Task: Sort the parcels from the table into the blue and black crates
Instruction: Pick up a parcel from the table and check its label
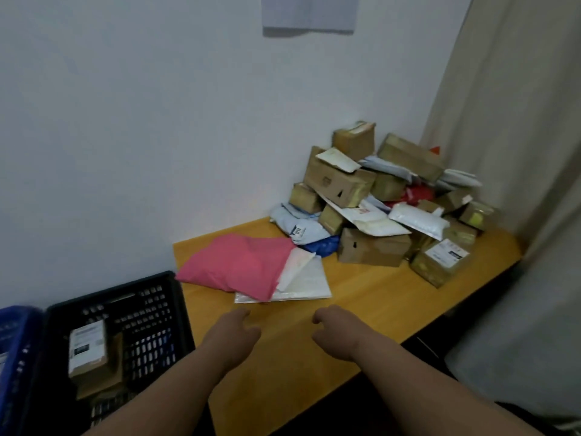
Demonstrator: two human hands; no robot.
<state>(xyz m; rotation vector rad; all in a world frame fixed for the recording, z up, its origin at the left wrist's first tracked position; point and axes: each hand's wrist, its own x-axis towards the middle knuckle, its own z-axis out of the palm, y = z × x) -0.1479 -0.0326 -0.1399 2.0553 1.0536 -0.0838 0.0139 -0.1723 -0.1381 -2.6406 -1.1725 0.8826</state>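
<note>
Lying flat, pink mailer (239, 262) on white envelope (305, 284), both hands' fingers loosely curled, empty.

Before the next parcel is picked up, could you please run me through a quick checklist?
1. Both hands free: left hand and right hand hold nothing. Ok.
2. Nearest parcel reachable: pink mailer lies just ahead of the hands. Ok.
3. Pink mailer unobstructed: it lies on the white mailer. Ok.
4. Room in the black crate: one labelled box inside. Ok.
5. Room in the blue crate: mostly out of view. Cannot tell.
</note>
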